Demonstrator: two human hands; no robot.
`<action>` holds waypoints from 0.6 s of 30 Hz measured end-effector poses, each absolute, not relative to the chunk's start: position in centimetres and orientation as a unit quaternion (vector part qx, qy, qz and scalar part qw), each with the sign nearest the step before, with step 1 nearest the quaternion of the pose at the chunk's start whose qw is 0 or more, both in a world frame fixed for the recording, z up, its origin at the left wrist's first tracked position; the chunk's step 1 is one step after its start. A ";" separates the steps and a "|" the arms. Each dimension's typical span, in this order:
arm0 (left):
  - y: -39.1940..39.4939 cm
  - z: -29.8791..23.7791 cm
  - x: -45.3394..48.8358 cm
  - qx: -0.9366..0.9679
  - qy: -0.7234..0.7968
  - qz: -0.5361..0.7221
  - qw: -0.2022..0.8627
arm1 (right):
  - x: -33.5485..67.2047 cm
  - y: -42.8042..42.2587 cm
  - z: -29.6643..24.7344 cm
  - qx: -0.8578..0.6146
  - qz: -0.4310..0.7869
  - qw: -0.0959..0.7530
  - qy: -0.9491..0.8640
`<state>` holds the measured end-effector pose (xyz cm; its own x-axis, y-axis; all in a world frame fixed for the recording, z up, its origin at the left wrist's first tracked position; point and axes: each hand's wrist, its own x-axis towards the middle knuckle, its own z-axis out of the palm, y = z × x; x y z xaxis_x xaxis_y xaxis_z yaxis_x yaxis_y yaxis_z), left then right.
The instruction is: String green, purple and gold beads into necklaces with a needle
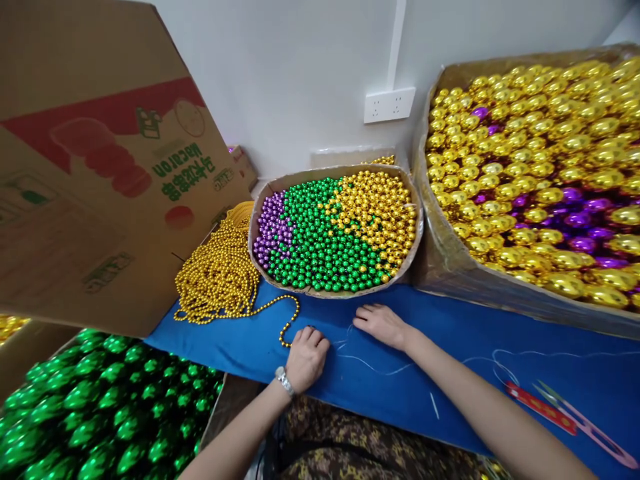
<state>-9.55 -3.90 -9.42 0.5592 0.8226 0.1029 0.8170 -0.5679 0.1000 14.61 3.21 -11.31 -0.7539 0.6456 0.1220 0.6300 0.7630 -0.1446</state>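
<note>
My left hand [306, 355], with a watch on its wrist, rests curled on the blue table [240, 347] at the end of a strand of small gold beads [220, 277]. Its fingers are closed on a thin clear thread [370, 365] near that bead end. My right hand [381, 324] lies just right of it, fingers bent down on the cloth, pinching the same thread. Directly behind both hands stands a shallow cardboard tray [415, 230] filled with purple, green and gold beads.
A large carton of big gold and purple beads [545, 173] fills the right. Another box of green beads [110, 407] sits lower left, under an open cardboard flap [100, 167]. Thread snips [585, 427] and a red strip [543, 408] lie at right. A wall socket [389, 105] is behind.
</note>
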 end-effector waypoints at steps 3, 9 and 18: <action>-3.2 -8.3 -8.5 0.872 0.461 0.150 0.069 | 14.3 3.0 -11.3 -0.350 0.042 0.094 -0.931; -1.6 -6.2 -3.7 0.767 0.470 0.315 0.301 | 14.9 1.0 -8.4 -0.373 0.063 0.152 -0.913; -0.9 -3.1 -2.0 0.796 0.399 0.246 0.383 | 19.7 -4.6 -3.0 -0.456 0.229 0.218 -0.832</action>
<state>-2.03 -0.89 -3.12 0.5597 0.8242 0.0861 0.4465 -0.3875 0.8066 19.74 -4.57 -2.98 -0.4897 0.8580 0.1548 0.6582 0.4803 -0.5797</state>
